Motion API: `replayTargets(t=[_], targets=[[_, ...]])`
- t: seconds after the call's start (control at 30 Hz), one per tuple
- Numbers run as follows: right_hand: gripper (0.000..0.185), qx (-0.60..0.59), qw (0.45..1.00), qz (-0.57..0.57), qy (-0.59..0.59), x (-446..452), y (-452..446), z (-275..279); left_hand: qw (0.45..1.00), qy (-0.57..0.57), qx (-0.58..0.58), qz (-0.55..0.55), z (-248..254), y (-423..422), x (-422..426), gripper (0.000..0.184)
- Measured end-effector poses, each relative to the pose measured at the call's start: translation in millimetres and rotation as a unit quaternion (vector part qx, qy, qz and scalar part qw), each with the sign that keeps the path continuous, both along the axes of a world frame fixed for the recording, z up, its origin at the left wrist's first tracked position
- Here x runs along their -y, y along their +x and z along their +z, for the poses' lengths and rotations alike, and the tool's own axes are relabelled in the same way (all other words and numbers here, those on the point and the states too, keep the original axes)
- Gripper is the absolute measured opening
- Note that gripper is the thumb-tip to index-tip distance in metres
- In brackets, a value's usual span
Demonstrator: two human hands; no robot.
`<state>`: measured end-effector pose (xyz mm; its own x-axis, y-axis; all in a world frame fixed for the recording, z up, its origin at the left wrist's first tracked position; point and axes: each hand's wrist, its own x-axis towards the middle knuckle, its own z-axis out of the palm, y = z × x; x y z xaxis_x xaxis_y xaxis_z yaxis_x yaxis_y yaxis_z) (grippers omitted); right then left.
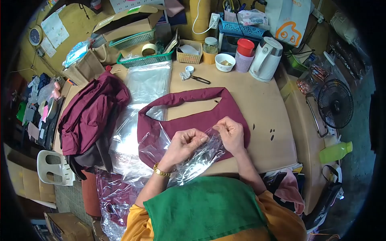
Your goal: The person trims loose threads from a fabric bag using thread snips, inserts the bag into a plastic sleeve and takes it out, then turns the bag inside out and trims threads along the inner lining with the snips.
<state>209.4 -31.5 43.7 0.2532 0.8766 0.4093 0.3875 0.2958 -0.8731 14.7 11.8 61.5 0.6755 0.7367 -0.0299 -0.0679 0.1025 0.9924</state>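
A maroon shoulder bag (pixel 181 124) lies flat on the brown tabletop (pixel 269 104), its strap looped toward the back. Above its lower part, a clear plastic bag (pixel 201 160) is pinched between both hands. My left hand (pixel 185 145), below a gold wristband, has its fingers closed on the plastic's edge. My right hand (pixel 231 134) grips the same plastic a little to the right, thumb and fingertips together. Flat clear plastic bags (pixel 148 82) are stacked left of the maroon bag. Crumpled maroon fabric (pixel 94 108) is heaped at the far left.
Tweezers or small snips (pixel 200 80) lie behind the bag, near a small white cap. A green basket (pixel 146 60), a white bowl (pixel 225 62) and a white kettle (pixel 266 60) line the back. A black fan (pixel 335 103) stands at the right.
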Motion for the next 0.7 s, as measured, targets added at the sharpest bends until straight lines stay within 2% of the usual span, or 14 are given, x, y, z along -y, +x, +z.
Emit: replayTargets(t=[0.07, 0.13, 0.17, 0.2, 0.27, 0.33, 0.4, 0.47, 0.53, 0.6, 0.67, 0.7], targets=[[0.012, -0.011, 0.999, 0.000, -0.032, 1, 3, -3, 1.000, 0.011, -0.015, -0.016, 3, -7, 1, 0.015], [0.008, -0.028, 0.999, -0.007, -0.018, 2, 1, -3, 0.993, -0.026, 0.033, -0.110, 3, -13, 5, 0.016], [0.008, -0.028, 0.999, -0.008, -0.018, 2, 3, -6, 0.989, 0.017, 0.035, -0.140, 6, -17, 5, 0.019], [0.006, -0.042, 0.998, -0.036, -0.025, 0, 7, -10, 0.981, 0.054, 0.045, -0.180, 5, -22, 3, 0.024], [0.007, -0.051, 0.991, -0.106, -0.071, -3, 21, -8, 0.958, -0.015, 0.117, -0.262, 12, -41, 7, 0.025], [0.011, -0.139, 0.975, -0.172, -0.018, -9, 45, -19, 0.930, -0.001, 0.103, -0.354, 11, -62, 8, 0.024], [0.010, -0.091, 0.968, -0.236, 0.006, -5, 78, -28, 0.935, 0.089, 0.061, -0.337, 17, -80, 10, 0.024], [0.014, -0.006, 0.953, -0.300, -0.042, 7, 111, -26, 0.950, 0.083, 0.036, -0.300, 22, -111, 13, 0.023], [0.016, -0.015, 0.955, -0.295, -0.012, 13, 133, -36, 0.961, 0.077, 0.012, -0.264, 24, -124, 17, 0.023], [0.018, -0.023, 0.957, -0.288, 0.019, 11, 138, -52, 0.952, 0.179, -0.108, -0.221, 26, -130, 22, 0.022], [0.017, -0.015, 0.962, -0.273, 0.028, 11, 139, -62, 0.961, 0.169, -0.116, -0.184, 26, -131, 30, 0.027], [0.017, -0.014, 0.961, -0.273, 0.029, 7, 125, -50, 0.982, 0.180, -0.020, -0.057, 24, -127, 34, 0.029]])
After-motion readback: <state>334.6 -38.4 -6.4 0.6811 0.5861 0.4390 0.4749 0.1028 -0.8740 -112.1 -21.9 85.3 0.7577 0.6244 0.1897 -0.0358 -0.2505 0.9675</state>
